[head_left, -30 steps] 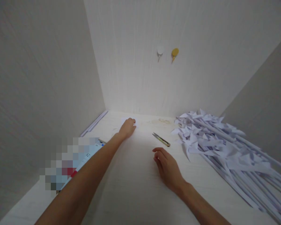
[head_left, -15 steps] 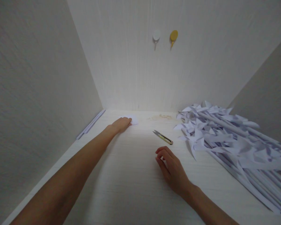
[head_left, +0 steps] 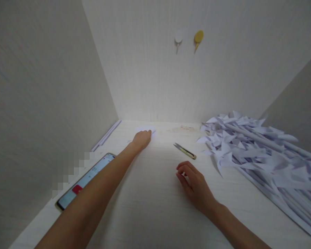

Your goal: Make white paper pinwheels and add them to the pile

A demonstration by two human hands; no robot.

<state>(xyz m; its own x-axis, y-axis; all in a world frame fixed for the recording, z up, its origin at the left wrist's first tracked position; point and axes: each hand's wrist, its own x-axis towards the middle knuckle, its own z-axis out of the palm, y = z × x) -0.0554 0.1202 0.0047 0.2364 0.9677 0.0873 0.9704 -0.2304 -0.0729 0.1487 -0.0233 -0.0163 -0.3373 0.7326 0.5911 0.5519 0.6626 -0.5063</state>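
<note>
My left hand point(head_left: 143, 139) reaches to the far side of the white table, its fingers closed on a small piece of white paper point(head_left: 153, 131). More white paper lies flat just behind that hand. Nearer to me, my right hand point(head_left: 193, 181) rests on the table, loosely curled, with a small gap between thumb and fingertips and nothing visible in it. Just beyond it lies a pair of thread snips point(head_left: 185, 151), blades pointing left. To the right is a heap of white paper pinwheels point(head_left: 235, 145) on rolled paper sticks.
A phone point(head_left: 93, 174) with a lit screen lies on the left, partly behind my left forearm. Rolled paper sticks point(head_left: 106, 135) lie along the left wall. Small tan bits point(head_left: 187, 128) lie by the back wall, which carries a white hook point(head_left: 178, 37) and a yellow hook point(head_left: 198, 36).
My left arm has shifted rightward, uncovering the phone. More of the paper shows around my left hand. My right hand keeps its place and shape. The view has turned slightly left.
</note>
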